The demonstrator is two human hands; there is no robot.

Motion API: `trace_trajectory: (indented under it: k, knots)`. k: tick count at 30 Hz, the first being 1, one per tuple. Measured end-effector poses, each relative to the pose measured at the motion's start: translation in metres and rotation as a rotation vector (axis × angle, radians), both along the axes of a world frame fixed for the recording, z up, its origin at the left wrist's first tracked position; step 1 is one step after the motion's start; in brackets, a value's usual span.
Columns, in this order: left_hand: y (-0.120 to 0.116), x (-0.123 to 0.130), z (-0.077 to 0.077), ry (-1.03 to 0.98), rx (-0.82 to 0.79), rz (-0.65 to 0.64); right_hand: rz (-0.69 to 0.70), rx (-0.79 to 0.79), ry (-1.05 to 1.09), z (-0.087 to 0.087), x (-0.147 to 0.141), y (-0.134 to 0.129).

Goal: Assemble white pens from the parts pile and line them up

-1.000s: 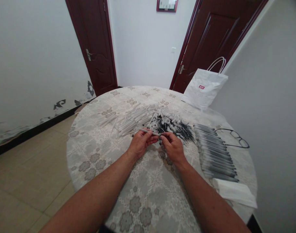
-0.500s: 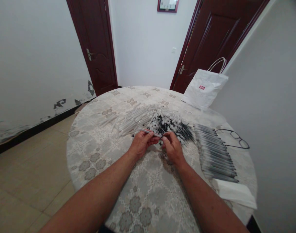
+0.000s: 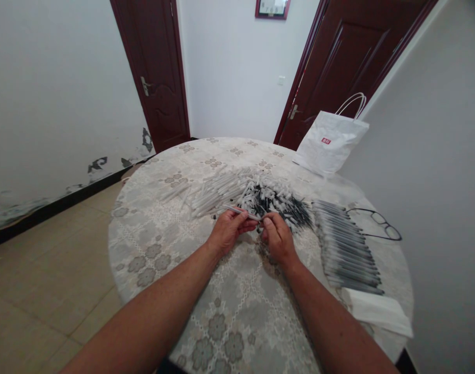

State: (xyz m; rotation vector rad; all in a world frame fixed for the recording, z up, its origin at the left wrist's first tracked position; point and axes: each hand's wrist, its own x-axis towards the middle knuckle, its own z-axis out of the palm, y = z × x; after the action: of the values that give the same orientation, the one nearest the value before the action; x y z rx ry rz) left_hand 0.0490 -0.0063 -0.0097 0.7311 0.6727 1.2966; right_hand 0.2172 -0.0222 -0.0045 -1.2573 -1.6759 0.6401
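- Room: pale walls, two dark red doors (image 3: 154, 72) (image 3: 346, 57) behind a round table (image 3: 144, 228) with a floral cloth.
- Far right of table: white paper bag (image 3: 331, 143), upright, handles up.
- Beyond the hands: heap of pale tubes (image 3: 218, 192); adjoining it on the right, a mixed pile of black and white small parts (image 3: 284, 205), close in front of the fingers.
- Right side: row of grey pens (image 3: 348, 246), side by side; eyeglasses (image 3: 381, 225) beside it, folded white sheet (image 3: 378, 311) at its near end.
- Left hand (image 3: 227, 228): thumb and fingers closed on slim tube (image 3: 233, 209), held slanting above the cloth.
- Right hand (image 3: 278, 236): fingertips pinched at the tube's right-hand end; any small part between them indistinct.
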Motion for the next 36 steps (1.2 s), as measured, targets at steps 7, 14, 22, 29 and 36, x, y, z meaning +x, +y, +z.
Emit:
trace_trajectory:
  k: [7,14,22,29,36]
  knots:
    - [-0.0012,0.0003,0.0014,0.006,0.014,-0.019,0.025,0.033,-0.111,0.0069,-0.0008,-0.0039]
    - [-0.0016,0.0006,0.0009,0.012,0.011,-0.026,0.047,-0.055,-0.028,0.0004,-0.0019,0.0001]
    - [-0.0016,0.0005,0.0013,0.001,0.014,-0.002,-0.005,0.065,-0.084,0.0044,0.0005,-0.0024]
    - [0.0,0.0004,-0.0022,0.01,0.028,-0.019,0.02,0.008,-0.144,0.0034,-0.0015,-0.0007]
    - [0.0006,0.0016,-0.005,0.017,0.026,-0.005,0.016,0.043,-0.093,0.003,0.0007,-0.0029]
